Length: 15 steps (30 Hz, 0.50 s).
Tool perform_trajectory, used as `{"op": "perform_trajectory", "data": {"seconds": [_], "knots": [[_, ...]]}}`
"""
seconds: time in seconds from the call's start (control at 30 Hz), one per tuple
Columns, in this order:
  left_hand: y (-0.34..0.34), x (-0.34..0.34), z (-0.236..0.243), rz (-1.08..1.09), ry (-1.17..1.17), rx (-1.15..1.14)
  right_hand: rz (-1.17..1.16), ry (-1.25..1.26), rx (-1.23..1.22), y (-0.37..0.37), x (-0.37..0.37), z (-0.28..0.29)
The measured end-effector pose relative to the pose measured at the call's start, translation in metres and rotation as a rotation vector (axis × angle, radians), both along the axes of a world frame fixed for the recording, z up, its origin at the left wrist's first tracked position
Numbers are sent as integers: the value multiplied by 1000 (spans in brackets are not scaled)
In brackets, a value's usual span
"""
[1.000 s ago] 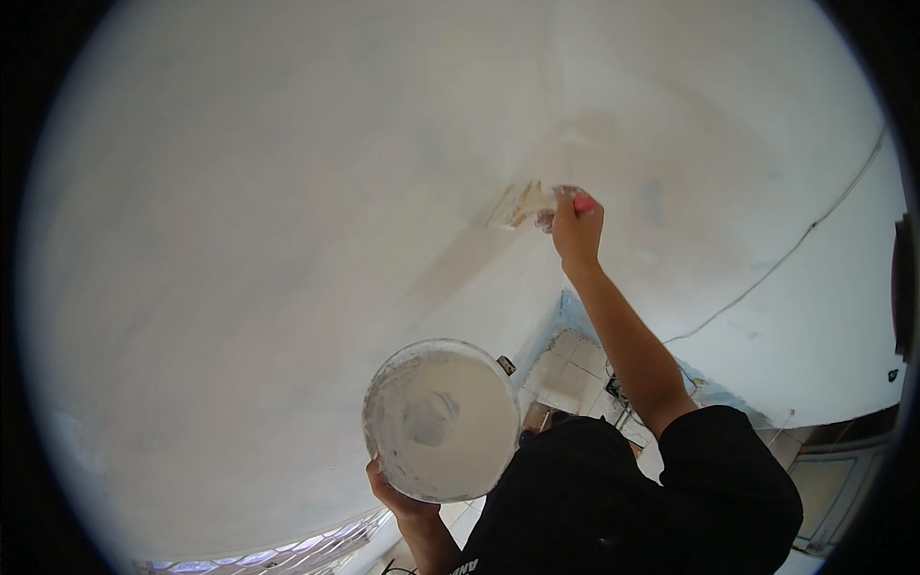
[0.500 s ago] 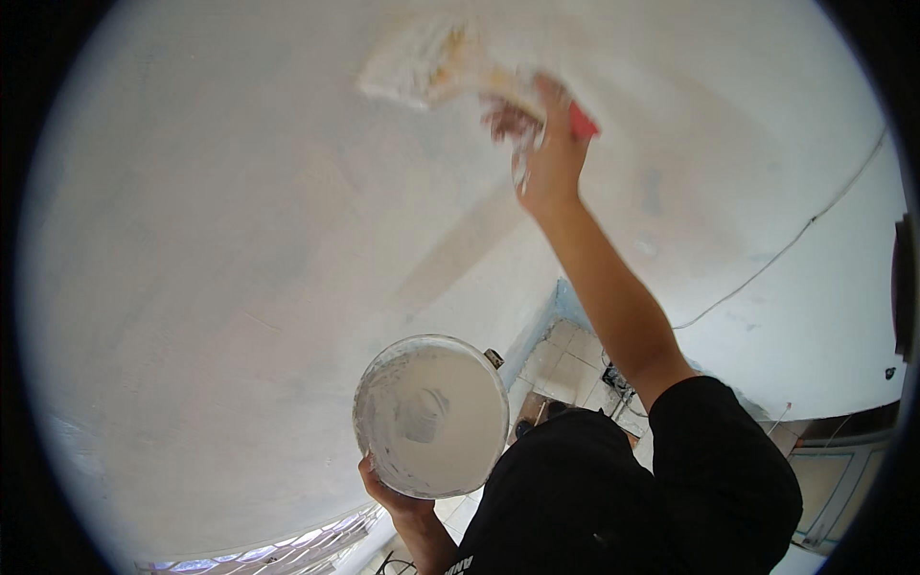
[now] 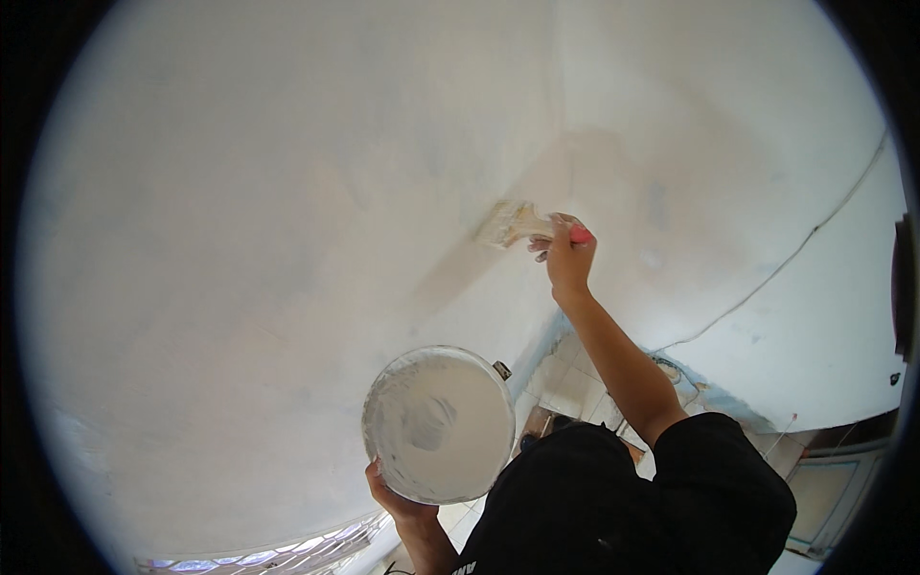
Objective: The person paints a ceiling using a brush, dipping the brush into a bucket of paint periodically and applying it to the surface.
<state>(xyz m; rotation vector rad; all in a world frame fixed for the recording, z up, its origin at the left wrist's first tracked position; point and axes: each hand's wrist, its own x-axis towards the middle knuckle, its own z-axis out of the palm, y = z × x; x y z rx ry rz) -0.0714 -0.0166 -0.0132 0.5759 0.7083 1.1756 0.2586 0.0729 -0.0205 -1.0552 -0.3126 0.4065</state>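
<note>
My right hand (image 3: 572, 257) is closed round the handle of a wide paintbrush (image 3: 516, 223), whose handle end is red. The brush's pale, paint-coated bristles point left at the white wall (image 3: 249, 249); they look to be against it, close to the corner, though contact is hard to confirm. Low in front of my body, my left hand (image 3: 395, 496) grips a round bucket (image 3: 370, 407) by its lower left side. White paint (image 3: 470, 431) lies in it, with a greyish patch near the middle. The fingers under the bucket are hidden.
A second white wall (image 3: 747, 211) meets the first at a corner on the right, with a thin cable (image 3: 767, 278) running across it. Below are floor tiles (image 3: 561, 374). A metal grille (image 3: 287, 556) shows at the lower left, a framed panel (image 3: 832, 494) at the lower right.
My right hand has come down with the paintbrush, from high on the wall to nearer the bucket. The bucket in my left hand has shifted slightly right and down.
</note>
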Motion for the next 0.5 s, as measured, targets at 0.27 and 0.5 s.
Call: {"op": "perform_trajectory", "data": {"seconds": [0.27,0.5], "knots": [[-1,3,1,26,14,-17,112,-173,293,13,-10,145],[-1,3,0,10,6,4,222,-160,651,5,-23,194]]}}
